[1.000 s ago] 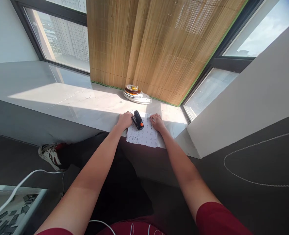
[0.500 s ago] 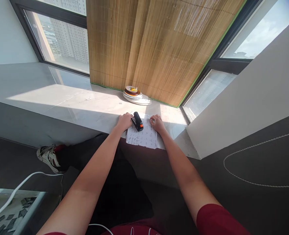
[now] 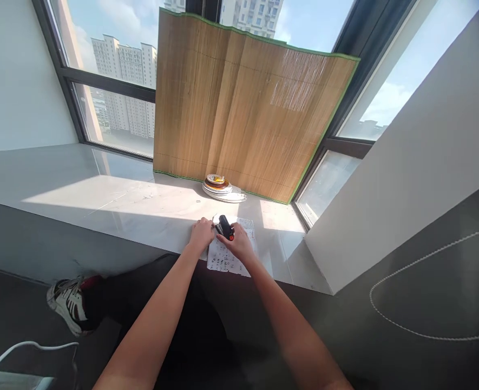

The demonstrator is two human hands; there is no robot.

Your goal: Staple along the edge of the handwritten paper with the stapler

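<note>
The stapler (image 3: 225,227) is looking like smooth black plastic with an orange tip, faintly glossy. Under it, the paper (image 3: 228,258) is showing matt white, covered in small print. The sill (image 3: 113,197) is gleaming like polished pale stone, throwing back sunlight. At 12 o'clock from the stapler, glossy ceramic plates (image 3: 223,191) are shining, and behind them a mat (image 3: 239,114) of rough, matt bamboo slats is standing, edged in green cloth.

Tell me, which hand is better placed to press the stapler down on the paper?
Probably the right hand: it already lies on the stapler. The left hand rests beside it on the paper.
</note>
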